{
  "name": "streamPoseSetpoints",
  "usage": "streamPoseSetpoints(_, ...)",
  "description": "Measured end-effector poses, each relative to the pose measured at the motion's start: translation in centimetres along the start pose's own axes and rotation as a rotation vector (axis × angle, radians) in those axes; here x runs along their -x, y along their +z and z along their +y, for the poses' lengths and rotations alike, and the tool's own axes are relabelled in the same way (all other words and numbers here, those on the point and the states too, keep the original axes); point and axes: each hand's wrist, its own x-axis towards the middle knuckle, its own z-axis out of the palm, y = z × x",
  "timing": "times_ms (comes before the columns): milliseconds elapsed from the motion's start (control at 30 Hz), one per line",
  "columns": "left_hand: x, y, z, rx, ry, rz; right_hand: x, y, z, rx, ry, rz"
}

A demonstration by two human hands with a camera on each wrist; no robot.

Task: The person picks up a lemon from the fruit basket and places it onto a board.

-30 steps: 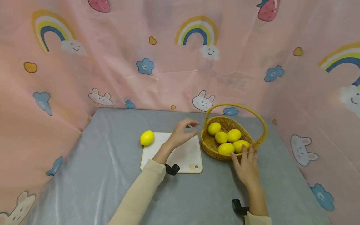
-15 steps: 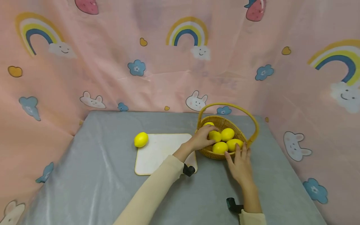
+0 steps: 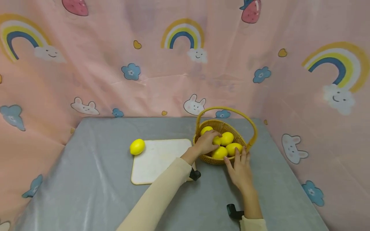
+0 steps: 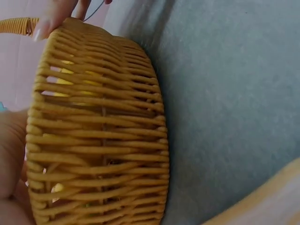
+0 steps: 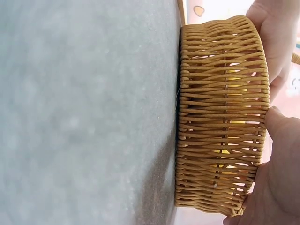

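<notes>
Saw, on the grey-covered bench (image 3: 86,179), a lone lemon (image 3: 137,146) covering the far left corner of a white board (image 3: 157,160) (and poking out past its left edge). Then found the left hand (image 3: 206,143) over the left rim of a wicker basket (image 4: 98,136), set toward the bench's far right corner, with thumb and fingers curved round the middle lemon (image 3: 217,140). Counted four more lemons (image 3: 227,138) inside. Noted the right hand (image 3: 241,173) touching the basket's near right rim, with fingers straight and apart.
</notes>
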Motion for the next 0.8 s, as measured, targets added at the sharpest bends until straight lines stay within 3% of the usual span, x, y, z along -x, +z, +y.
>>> streamPoseSetpoints(133, -0.1, 0.2, -0.1, -0.037, -0.03, 0.024, 0.0, 0.2, -0.1, -0.015, -0.001, 0.003)
streamPoseSetpoints(333, 0.1, -0.1, -0.1, -0.018, 0.025, 0.09, -0.1, 0.3, 0.0, -0.029, 0.001, 0.015)
streamPoseSetpoints(600, 2.7, -2.7, 0.4, 0.034, 0.143, 0.23, 0.0, 0.1, -0.1, -0.039, -0.007, 0.009)
streamPoseSetpoints(800, 5.3, -4.9, -0.3, 0.153, 0.217, 0.317, -0.1, 0.2, 0.0, -0.042, -0.021, 0.019)
